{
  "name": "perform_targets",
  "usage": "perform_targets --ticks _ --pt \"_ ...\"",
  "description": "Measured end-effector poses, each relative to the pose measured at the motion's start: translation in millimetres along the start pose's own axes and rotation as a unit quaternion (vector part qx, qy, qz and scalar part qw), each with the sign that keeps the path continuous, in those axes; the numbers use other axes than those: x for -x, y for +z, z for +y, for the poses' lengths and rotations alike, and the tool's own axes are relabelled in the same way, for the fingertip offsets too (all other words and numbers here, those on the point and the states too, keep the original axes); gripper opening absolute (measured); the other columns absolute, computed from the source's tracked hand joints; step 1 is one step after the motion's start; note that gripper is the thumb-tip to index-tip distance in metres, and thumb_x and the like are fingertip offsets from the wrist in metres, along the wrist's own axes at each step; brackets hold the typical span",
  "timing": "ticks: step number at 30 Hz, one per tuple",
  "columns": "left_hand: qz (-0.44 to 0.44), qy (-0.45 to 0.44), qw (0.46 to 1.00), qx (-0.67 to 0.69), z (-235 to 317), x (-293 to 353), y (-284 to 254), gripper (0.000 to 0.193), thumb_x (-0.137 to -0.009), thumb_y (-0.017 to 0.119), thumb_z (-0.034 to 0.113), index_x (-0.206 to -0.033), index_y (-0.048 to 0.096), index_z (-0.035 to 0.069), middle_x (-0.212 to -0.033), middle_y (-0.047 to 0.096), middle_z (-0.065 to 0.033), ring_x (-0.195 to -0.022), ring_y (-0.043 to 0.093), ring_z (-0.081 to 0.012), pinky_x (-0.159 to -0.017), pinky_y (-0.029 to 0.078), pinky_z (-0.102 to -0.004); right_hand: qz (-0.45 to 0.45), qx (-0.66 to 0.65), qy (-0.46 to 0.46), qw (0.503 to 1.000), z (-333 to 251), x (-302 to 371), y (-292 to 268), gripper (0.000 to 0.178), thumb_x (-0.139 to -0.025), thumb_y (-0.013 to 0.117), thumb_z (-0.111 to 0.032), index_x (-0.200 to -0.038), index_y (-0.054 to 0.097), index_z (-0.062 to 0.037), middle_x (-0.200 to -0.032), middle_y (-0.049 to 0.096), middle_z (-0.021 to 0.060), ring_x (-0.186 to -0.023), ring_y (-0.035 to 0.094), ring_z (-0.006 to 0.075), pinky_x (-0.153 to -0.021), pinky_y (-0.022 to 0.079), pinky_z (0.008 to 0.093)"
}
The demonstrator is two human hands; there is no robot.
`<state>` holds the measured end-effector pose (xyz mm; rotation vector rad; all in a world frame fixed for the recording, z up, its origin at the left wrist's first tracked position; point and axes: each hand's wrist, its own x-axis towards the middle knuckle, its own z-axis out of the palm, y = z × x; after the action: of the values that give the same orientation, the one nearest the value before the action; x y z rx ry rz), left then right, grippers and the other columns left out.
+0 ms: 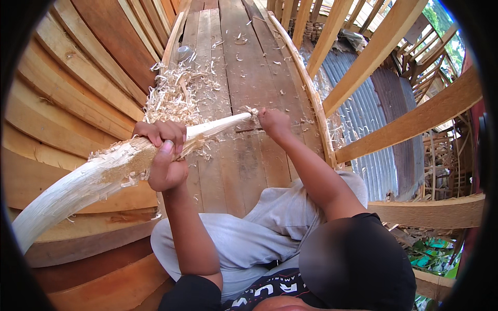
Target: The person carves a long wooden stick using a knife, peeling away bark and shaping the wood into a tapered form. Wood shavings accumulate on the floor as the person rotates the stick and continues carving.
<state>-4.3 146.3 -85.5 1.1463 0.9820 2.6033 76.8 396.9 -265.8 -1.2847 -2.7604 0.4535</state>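
A long, curved, pale piece of wood [72, 189] runs from the lower left toward the middle and thins to a whittled tip. My left hand [168, 150] is closed around its narrower part, thumb on the near side, where rough brown surface and curled slivers show. At the thin end my right hand [275, 124] is a fist. A small tuft of shavings [252, 110] sits between that fist and the tip. Whatever the right fingers hold is hidden from this view.
A heap of wood shavings [176, 93] lies beyond my left hand on the plank floor [259, 67]. Curved planks [67, 88] wall the left side. Upright ribs [358, 57] line the right, with corrugated metal sheeting [358, 103] beyond. A clear round object [184, 52] stands by the heap.
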Motion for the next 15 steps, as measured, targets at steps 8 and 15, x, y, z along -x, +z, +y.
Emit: perform_targets --ticks 8,15 --pt "0.043 0.004 0.999 0.001 -2.8 -0.5 -1.9 0.021 -0.068 0.047 0.003 -0.083 0.035 0.010 -0.060 0.035 -0.0032 -0.052 0.035 -0.0134 -0.060 0.035 -0.0315 0.072 0.003 0.127 0.989 46.4 -24.3 -2.3 0.059 -0.095 0.032 -0.048 -0.086 0.069 -0.0033 -0.081 0.067 0.0224 -0.076 0.067 0.0352 -0.062 0.053 0.0443" --pt "0.066 0.006 0.998 -0.020 -0.1 -2.6 -1.0 0.021 -0.068 0.048 0.003 -0.083 0.035 0.010 -0.059 0.036 -0.0033 -0.052 0.035 -0.0134 -0.059 0.035 -0.0311 -0.071 -0.294 0.139 0.943 32.5 -24.5 3.3 0.039 -0.091 0.054 -0.036 -0.100 0.066 0.0002 -0.079 0.066 0.0232 -0.075 0.066 0.0346 -0.065 0.050 0.0431"
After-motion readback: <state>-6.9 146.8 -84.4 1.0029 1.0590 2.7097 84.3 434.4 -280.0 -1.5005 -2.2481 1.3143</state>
